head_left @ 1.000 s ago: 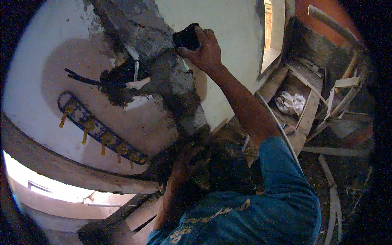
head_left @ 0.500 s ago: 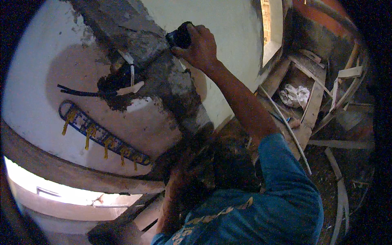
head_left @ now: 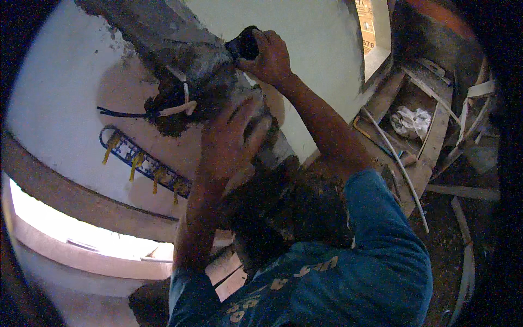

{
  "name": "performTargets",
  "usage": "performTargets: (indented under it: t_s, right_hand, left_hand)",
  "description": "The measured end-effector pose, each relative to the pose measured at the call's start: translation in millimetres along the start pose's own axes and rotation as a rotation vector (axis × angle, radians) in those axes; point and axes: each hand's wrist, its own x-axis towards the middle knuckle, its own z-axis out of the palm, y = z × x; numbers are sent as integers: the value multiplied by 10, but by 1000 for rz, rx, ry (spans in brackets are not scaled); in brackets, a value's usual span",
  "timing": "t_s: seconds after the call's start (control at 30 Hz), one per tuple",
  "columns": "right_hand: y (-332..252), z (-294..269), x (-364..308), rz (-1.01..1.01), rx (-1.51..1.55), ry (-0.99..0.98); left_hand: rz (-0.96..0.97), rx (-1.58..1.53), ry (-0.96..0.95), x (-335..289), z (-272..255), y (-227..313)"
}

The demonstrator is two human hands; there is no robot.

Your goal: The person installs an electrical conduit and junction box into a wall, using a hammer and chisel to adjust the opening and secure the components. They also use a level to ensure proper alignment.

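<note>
My right hand (head_left: 271, 59) is closed round a dark, rounded thing (head_left: 248, 43) whose kind I cannot make out. It is held against the wall at the upper edge of a rough grey cement strip (head_left: 199, 52). Lower and to the left, my left hand (head_left: 231, 139) is raised in front of the same strip, its fingers smeared by motion. Whether it touches the cement or holds anything is unclear. Left of it, wires (head_left: 177, 109) with black and pale ends stick out of a dark hole (head_left: 163, 121) in the wall.
A dark-framed rack (head_left: 144, 163) with yellow strips hangs on the wall at left, above a bright opening (head_left: 81, 234). At right are a wooden frame (head_left: 427, 139) holding crumpled white plastic (head_left: 409, 122), a thin pale pipe (head_left: 400, 171) and loose boards. A window opening (head_left: 373, 32) lies beyond.
My left hand has risen from low by the dark area up to the cement strip. My right hand keeps its grip on the dark thing. The whole view has shifted slightly.
</note>
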Motion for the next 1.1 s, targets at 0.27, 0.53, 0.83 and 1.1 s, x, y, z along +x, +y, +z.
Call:
performTargets:
  t_s: [0.27, 0.53, 0.83, 1.1]
  right_hand:
    - [-46, -146, 68, 55, 128, -131]
    - [-76, -135, 44, -47, 154, 69]
    - [143, -111, -61, 57, 274, -38]
    - [379, -309, -311, 199, 185, 44]
  left_hand:
    - [-165, 286, -67, 846, 402, -446]
    - [-173, 518, -262, 1224, 534, -844]
    - [-157, 607, -323, 1223, 642, -996]
    - [-180, 587, -278, 1219, 756, -1086]
